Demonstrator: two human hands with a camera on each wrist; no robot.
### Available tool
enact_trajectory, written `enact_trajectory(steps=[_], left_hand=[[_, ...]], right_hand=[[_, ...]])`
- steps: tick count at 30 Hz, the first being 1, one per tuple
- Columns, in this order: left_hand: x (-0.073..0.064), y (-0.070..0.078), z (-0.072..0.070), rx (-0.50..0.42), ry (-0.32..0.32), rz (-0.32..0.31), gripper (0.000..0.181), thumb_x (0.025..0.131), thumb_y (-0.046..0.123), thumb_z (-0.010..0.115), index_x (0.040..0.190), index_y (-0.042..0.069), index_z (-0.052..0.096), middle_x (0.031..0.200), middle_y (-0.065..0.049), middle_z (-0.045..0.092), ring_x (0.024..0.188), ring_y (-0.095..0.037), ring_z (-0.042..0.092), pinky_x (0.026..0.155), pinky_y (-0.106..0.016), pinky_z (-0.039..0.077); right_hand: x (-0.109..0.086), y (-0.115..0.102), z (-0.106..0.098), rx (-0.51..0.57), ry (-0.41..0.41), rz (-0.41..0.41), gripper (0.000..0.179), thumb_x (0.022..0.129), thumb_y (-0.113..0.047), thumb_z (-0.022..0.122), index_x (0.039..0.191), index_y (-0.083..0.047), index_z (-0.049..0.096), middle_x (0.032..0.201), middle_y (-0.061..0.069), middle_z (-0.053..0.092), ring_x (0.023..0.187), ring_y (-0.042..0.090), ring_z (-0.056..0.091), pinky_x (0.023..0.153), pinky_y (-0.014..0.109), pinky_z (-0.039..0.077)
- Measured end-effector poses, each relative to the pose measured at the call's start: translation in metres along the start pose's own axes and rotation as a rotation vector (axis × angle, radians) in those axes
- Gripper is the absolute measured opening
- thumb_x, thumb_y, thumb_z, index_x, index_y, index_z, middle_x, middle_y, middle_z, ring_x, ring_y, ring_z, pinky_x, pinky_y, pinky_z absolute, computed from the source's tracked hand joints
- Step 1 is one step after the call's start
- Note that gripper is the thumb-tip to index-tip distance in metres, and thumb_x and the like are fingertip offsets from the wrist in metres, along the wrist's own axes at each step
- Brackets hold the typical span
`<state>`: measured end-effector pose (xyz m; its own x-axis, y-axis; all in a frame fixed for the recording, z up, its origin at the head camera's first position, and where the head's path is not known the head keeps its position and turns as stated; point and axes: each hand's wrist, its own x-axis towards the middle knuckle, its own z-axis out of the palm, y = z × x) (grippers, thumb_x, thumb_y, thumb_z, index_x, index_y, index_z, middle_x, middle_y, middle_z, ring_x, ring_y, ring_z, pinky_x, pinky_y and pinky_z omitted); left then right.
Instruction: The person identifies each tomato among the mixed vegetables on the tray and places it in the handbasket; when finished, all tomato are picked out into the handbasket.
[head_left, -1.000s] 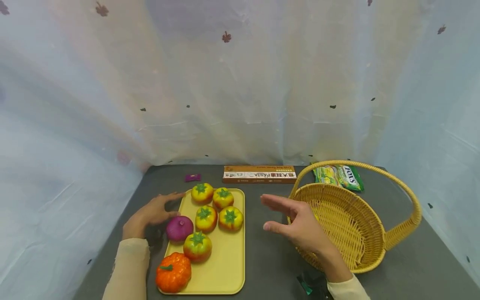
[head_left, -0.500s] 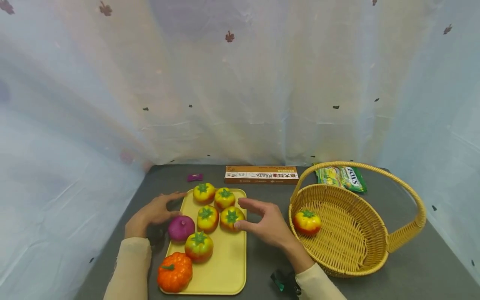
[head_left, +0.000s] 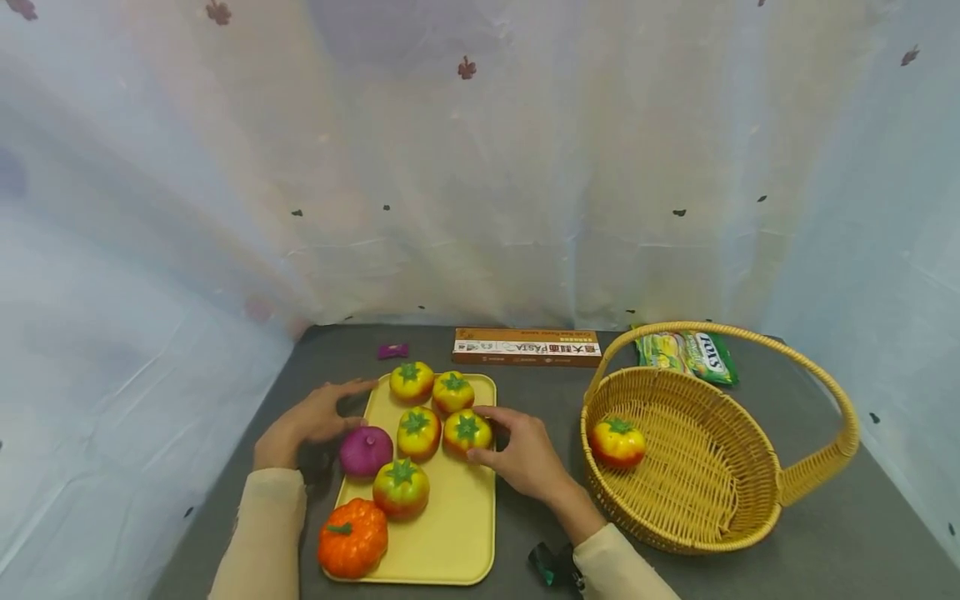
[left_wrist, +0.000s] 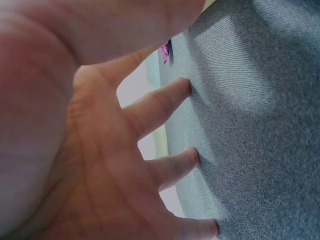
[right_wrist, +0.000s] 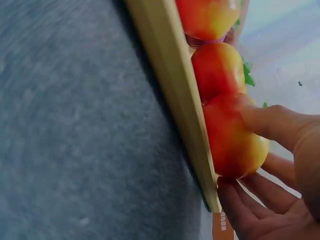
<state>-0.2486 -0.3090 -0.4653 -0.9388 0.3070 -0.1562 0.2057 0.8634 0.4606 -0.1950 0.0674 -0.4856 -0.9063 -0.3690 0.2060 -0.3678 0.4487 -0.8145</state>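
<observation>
My right hand point(head_left: 527, 454) holds a red-and-yellow tomato point(head_left: 467, 432) at the right side of the yellow tray point(head_left: 457, 542). In the right wrist view its thumb lies on the near side of that tomato point(right_wrist: 232, 135), with the fingers around the other side. Several more tomatoes point(head_left: 418, 432) stand on the tray, calyxes up. A purple onion point(head_left: 366, 451) and an orange pumpkin point(head_left: 352, 538) sit along the tray's left side. My left hand point(head_left: 311, 421) is spread at the tray's left edge, thumb beside the onion. Its fingertips point(left_wrist: 191, 155) rest on the grey table in the left wrist view.
A yellow wicker basket point(head_left: 697, 475) with a tall handle stands to the right, one tomato point(head_left: 618, 442) inside. Behind are a pasta box point(head_left: 527, 347), a green Fox's candy bag point(head_left: 686, 357) and a small purple wrapped candy point(head_left: 393, 351). A dark object point(head_left: 551, 564) lies by the right sleeve.
My right hand has moved left from the basket to the tray and taken hold of the rightmost tomato. The tomato in the basket has come into sight. The left hand has stayed put.
</observation>
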Motion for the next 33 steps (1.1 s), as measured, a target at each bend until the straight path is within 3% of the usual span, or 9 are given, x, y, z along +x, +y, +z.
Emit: enact_trajectory(steps=[4,8,13,20,23,27,30,33], left_hand=[[0.000,0.001,-0.001,0.001,-0.006,-0.010,0.069,0.100,0.027,0.080,0.163,0.018,0.054,0.171,-0.032,0.039,0.156,-0.068,0.026,0.122,-0.085,0.023],[0.000,0.003,-0.002,-0.003,-0.009,-0.012,0.069,0.100,0.028,0.079,0.163,0.017,0.054,0.171,-0.032,0.039,0.156,-0.069,0.025,0.122,-0.085,0.022],[0.000,0.004,-0.003,-0.008,-0.010,-0.001,0.069,0.100,0.027,0.079,0.163,0.016,0.054,0.170,-0.032,0.040,0.155,-0.070,0.025,0.123,-0.085,0.021],[0.000,0.003,-0.002,-0.006,-0.010,-0.002,0.069,0.100,0.027,0.079,0.163,0.015,0.053,0.170,-0.033,0.040,0.155,-0.070,0.025,0.123,-0.085,0.021],[0.000,0.003,-0.001,-0.006,-0.010,-0.001,0.069,0.100,0.027,0.079,0.163,0.016,0.054,0.170,-0.033,0.040,0.155,-0.070,0.026,0.123,-0.084,0.021],[0.000,0.003,-0.002,-0.003,-0.005,0.003,0.069,0.100,0.027,0.079,0.163,0.016,0.054,0.169,-0.033,0.041,0.155,-0.068,0.029,0.123,-0.084,0.024],[0.001,0.003,-0.002,-0.001,-0.004,0.009,0.069,0.100,0.026,0.079,0.163,0.015,0.054,0.169,-0.033,0.041,0.154,-0.066,0.033,0.122,-0.082,0.028],[0.001,0.003,-0.002,0.000,-0.008,0.005,0.069,0.100,0.026,0.079,0.163,0.015,0.054,0.169,-0.033,0.042,0.155,-0.065,0.034,0.122,-0.082,0.028]], right_hand=[[-0.005,-0.005,-0.005,0.022,0.003,-0.015,0.055,0.092,-0.020,0.090,0.144,-0.013,0.072,0.141,0.008,0.074,0.122,0.025,0.076,0.101,0.046,0.064],[-0.017,-0.021,-0.023,0.097,-0.006,-0.018,0.054,0.093,-0.019,0.089,0.144,-0.016,0.072,0.142,0.004,0.072,0.125,0.021,0.074,0.104,0.041,0.063],[-0.043,-0.039,-0.061,0.184,-0.018,-0.043,0.054,0.095,-0.019,0.088,0.146,-0.020,0.070,0.149,0.002,0.067,0.133,0.019,0.070,0.108,0.032,0.060],[-0.093,-0.028,-0.128,0.183,0.009,-0.124,0.053,0.097,-0.005,0.083,0.148,-0.015,0.068,0.148,0.012,0.067,0.125,0.010,0.071,0.101,0.027,0.063],[-0.120,-0.019,-0.158,0.110,0.039,-0.070,0.054,0.098,-0.002,0.081,0.149,-0.014,0.068,0.147,0.006,0.070,0.123,0.005,0.072,0.097,0.022,0.063],[-0.150,-0.002,-0.188,0.031,0.059,0.118,0.052,0.102,-0.010,0.079,0.152,-0.015,0.065,0.144,-0.019,0.069,0.121,-0.002,0.071,0.092,0.020,0.063],[-0.164,0.012,-0.201,0.008,0.063,0.215,0.052,0.104,-0.012,0.077,0.154,-0.011,0.063,0.141,-0.030,0.066,0.119,-0.005,0.071,0.088,0.021,0.065],[-0.169,0.021,-0.206,0.009,0.051,0.256,0.052,0.105,-0.013,0.075,0.155,-0.009,0.061,0.140,-0.030,0.067,0.117,-0.007,0.070,0.087,0.021,0.065]])
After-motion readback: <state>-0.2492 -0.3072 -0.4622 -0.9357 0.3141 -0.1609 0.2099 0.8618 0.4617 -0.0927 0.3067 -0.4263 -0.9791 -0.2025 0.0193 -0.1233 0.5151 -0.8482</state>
